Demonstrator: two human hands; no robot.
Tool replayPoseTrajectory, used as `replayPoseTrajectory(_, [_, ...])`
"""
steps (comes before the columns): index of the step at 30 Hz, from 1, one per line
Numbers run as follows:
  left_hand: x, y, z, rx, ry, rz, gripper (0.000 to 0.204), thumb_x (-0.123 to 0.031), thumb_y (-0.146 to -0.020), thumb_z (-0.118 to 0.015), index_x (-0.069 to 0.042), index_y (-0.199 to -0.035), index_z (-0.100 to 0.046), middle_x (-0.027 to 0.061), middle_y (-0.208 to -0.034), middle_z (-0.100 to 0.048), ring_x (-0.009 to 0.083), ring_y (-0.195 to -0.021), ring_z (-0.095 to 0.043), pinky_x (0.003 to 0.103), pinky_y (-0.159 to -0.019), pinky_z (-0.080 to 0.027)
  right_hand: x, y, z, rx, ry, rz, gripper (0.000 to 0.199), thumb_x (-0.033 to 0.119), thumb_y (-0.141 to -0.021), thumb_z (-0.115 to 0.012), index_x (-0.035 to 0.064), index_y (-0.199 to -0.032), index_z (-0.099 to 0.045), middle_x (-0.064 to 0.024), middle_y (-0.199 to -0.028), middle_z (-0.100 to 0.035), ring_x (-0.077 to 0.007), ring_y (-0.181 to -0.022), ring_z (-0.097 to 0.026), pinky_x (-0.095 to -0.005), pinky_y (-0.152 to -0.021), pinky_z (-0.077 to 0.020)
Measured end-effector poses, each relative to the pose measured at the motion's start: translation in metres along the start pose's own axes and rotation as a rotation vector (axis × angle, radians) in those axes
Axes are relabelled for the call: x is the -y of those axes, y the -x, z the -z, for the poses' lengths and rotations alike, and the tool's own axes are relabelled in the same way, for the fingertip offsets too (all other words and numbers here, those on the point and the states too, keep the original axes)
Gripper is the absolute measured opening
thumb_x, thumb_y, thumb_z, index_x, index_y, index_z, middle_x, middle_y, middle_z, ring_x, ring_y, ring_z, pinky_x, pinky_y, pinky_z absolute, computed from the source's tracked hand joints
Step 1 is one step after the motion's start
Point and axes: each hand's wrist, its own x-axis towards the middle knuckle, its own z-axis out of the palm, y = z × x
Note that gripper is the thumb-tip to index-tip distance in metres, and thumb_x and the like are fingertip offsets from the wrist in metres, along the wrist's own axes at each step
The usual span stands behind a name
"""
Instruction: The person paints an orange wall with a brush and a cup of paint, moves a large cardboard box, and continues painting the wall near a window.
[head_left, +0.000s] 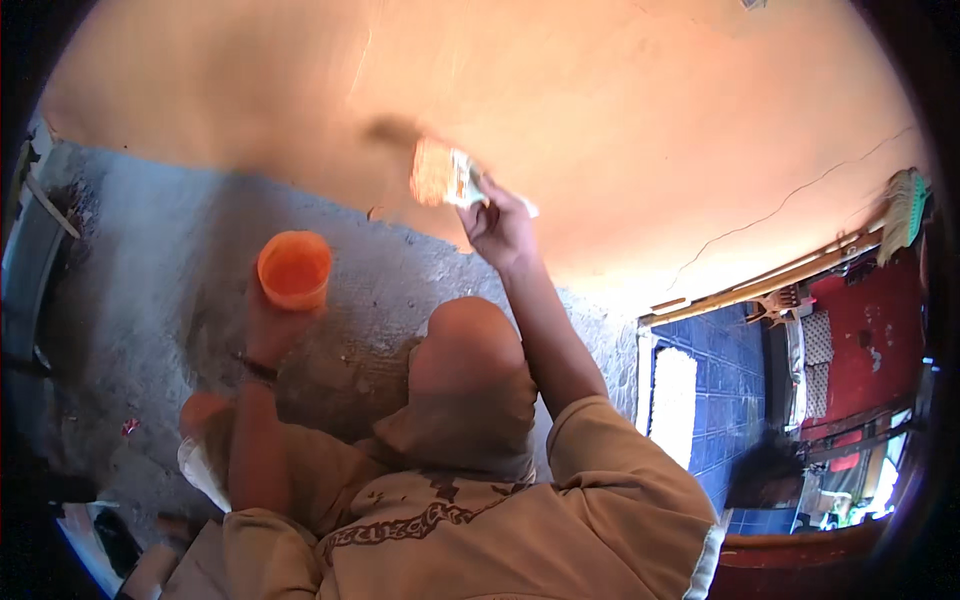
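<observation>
My right hand (pixel 503 228) grips a paintbrush (pixel 435 172) by its handle, fingers closed round it. Its wide bristles are coated in orange paint and point left, close to the peach-orange wall (pixel 620 110); whether they touch it I cannot tell. Lower and to the left, my left hand (pixel 285 325) holds an orange plastic cup (pixel 294 270) above the floor. The cup's mouth faces up and the inside looks orange; how full it is cannot be made out. The fingers of that hand are partly hidden by the cup.
Rough grey concrete floor (pixel 150 260) runs along the wall's foot. My bent knee (pixel 470 345) is between my arms. On the right, a doorway opens onto blue floor tiles (pixel 715 385). A green-and-straw broom (pixel 905 212) stands at the far right. A thin crack crosses the wall above the doorway.
</observation>
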Motion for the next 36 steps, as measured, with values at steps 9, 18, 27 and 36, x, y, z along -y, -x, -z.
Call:
replayPoseTrajectory(9, [-0.004,0.004,0.008,0.022,0.195,0.064,0.083,-0.007,-0.055,-0.083,-0.005,-0.127,-0.043,0.009,-0.118,-0.057,0.0201,-0.11,-0.055,0.034,-0.094,-0.045,-0.055,0.018,0.101,-0.185,-0.05,-0.105,0.024,0.002,-0.08,-0.066,0.0059,-0.102,-0.055,-0.0117,-0.108,-0.06,-0.0233,-0.1,-0.061,-0.0333,-0.085,-0.0556])
replayPoseTrajectory(18, [-0.007,0.005,0.003,0.059,0.098,0.062,0.081,-0.005,-0.055,-0.083,-0.004,-0.126,-0.044,0.0091,-0.119,-0.056,0.0199,-0.109,-0.055,0.035,-0.093,-0.046,-0.085,0.036,0.136,-0.261,-0.189,-0.246,0.026,0.001,-0.079,-0.066,0.0021,-0.102,-0.054,-0.0167,-0.107,-0.057,-0.0284,-0.099,-0.059,-0.0376,-0.086,-0.0541])
replayPoseTrajectory(27, [-0.012,-0.067,0.012,0.093,0.129,0.048,0.074,0.001,-0.063,-0.078,-0.003,-0.128,-0.041,0.0082,-0.12,-0.054,0.0189,-0.111,-0.053,0.033,-0.093,-0.046,0.014,0.028,0.051,-0.14,0.816,0.723,0.016,-0.003,-0.08,-0.066,0.0045,-0.084,-0.052,-0.0035,-0.084,-0.053,-0.0148,-0.082,-0.057,-0.0297,-0.077,-0.0495])
replayPoseTrajectory(36, [0.03,-0.09,-0.006,-0.137,-0.026,-0.177,0.076,-0.005,-0.06,-0.085,-0.003,-0.124,-0.045,0.0075,-0.117,-0.056,0.0182,-0.106,-0.056,0.032,-0.091,-0.047,-0.04,-0.052,0.09,0.096,2.018,1.42,0.012,0.01,-0.068,-0.065,0.0126,-0.08,-0.065,-0.0097,-0.109,-0.059,-0.0288,-0.103,-0.059,-0.0372,-0.076,-0.0541])
